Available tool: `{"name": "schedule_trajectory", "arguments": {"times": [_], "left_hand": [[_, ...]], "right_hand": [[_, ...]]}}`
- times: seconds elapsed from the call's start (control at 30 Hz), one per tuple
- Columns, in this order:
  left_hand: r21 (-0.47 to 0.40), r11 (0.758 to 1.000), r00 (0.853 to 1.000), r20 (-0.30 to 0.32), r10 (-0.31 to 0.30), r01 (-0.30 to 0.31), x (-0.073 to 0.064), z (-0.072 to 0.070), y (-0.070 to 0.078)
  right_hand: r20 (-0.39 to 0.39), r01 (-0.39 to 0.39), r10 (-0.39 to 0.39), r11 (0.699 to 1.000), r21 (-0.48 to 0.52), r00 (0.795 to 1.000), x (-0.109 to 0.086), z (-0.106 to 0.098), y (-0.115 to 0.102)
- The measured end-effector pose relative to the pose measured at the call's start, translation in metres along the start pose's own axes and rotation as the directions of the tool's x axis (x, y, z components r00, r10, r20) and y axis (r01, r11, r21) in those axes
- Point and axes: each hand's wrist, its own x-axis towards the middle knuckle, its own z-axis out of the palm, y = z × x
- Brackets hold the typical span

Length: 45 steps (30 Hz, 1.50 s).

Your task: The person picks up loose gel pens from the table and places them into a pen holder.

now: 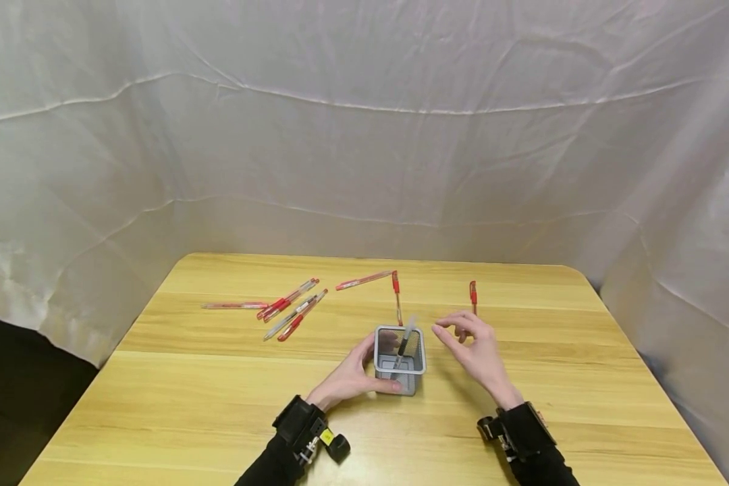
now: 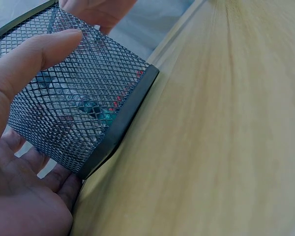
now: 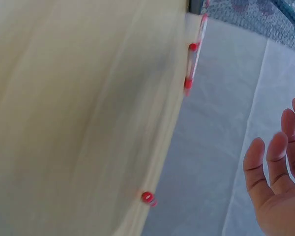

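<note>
My left hand (image 1: 347,378) grips a grey mesh pen holder (image 1: 408,385), thumb across its near wall and fingers round the far side. The left wrist view shows the thumb on the mesh (image 2: 103,59) and the holder's dark base close over the wooden surface. Inside leans a pen with a black grip (image 1: 403,343), its clear end rising above the rim. To the right of the holder, my right hand (image 1: 476,351) hovers with fingers loosely bent and nothing held. In the right wrist view, its fingers (image 3: 255,169) are spread and relaxed.
Behind the holder lies a red pen (image 1: 397,297), beside another red-capped pen (image 1: 363,280). Several red pens (image 1: 288,300) and a grey-black one (image 1: 285,320) lie at left. One red pen (image 1: 473,295) lies beyond my right hand. Pale cloth (image 1: 364,162) hangs behind the table (image 1: 219,405).
</note>
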Motion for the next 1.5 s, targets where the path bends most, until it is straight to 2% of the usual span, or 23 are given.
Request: {"name": "schedule_trajectory", "arguments": {"times": [0.07,0.13,0.2,0.33,0.4,0.5,0.63,0.77,0.93,1.17,1.3,1.43,1.5], "left_hand": [[-0.001,1.0,1.0,0.001,-0.001,0.001,0.0,0.0,0.0],[0.005,1.0,1.0,0.001,0.001,-0.001,-0.001,0.0,0.0],[0.009,1.0,1.0,0.003,0.003,-0.003,-0.001,0.0,-0.001],[0.017,1.0,1.0,0.006,0.004,-0.004,-0.001,0.0,-0.003],[0.018,1.0,1.0,0.006,0.003,-0.003,-0.002,-0.001,-0.003],[0.017,1.0,1.0,0.006,0.001,-0.001,-0.001,-0.001,-0.003],[0.01,1.0,1.0,0.003,0.0,0.0,-0.001,0.0,-0.004],[0.005,1.0,1.0,-0.004,0.001,-0.001,-0.001,0.0,-0.003],[0.008,1.0,1.0,-0.005,0.005,-0.005,0.0,0.0,-0.003],[0.011,1.0,1.0,-0.006,0.008,-0.008,-0.001,-0.001,-0.002],[0.012,1.0,1.0,-0.006,0.009,-0.009,0.0,-0.001,-0.002],[0.008,1.0,1.0,-0.004,0.015,-0.015,0.0,0.0,-0.003],[0.005,1.0,1.0,-0.003,0.015,-0.015,0.0,0.0,-0.003]], "right_hand": [[0.007,-0.026,0.027,0.999,-0.024,1.0,-0.006,0.002,0.027],[0.01,-0.044,0.045,0.998,-0.036,0.999,-0.01,0.002,0.043],[-0.008,-0.03,0.03,0.999,-0.028,1.0,-0.008,-0.001,0.033],[-0.05,-0.047,0.048,0.999,0.013,0.998,0.004,-0.013,-0.008],[-0.065,-0.065,0.067,0.997,0.036,0.996,0.008,-0.018,-0.021],[-0.077,-0.078,0.082,0.995,0.061,0.994,0.01,-0.021,-0.019],[-0.078,-0.091,0.094,0.995,0.038,0.992,0.006,-0.022,0.001],[-0.061,-0.122,0.122,0.993,0.011,0.991,0.008,-0.027,-0.006],[-0.035,-0.199,0.198,0.98,-0.027,0.98,0.015,-0.034,-0.022],[-0.015,-0.259,0.258,0.963,-0.073,0.966,0.017,-0.037,-0.021],[0.015,-0.254,0.256,0.964,-0.077,0.967,0.016,-0.041,-0.012],[0.052,-0.233,0.238,0.968,-0.092,0.97,0.012,-0.044,0.016],[0.066,-0.242,0.249,0.965,-0.102,0.966,0.013,-0.046,0.02]]}}
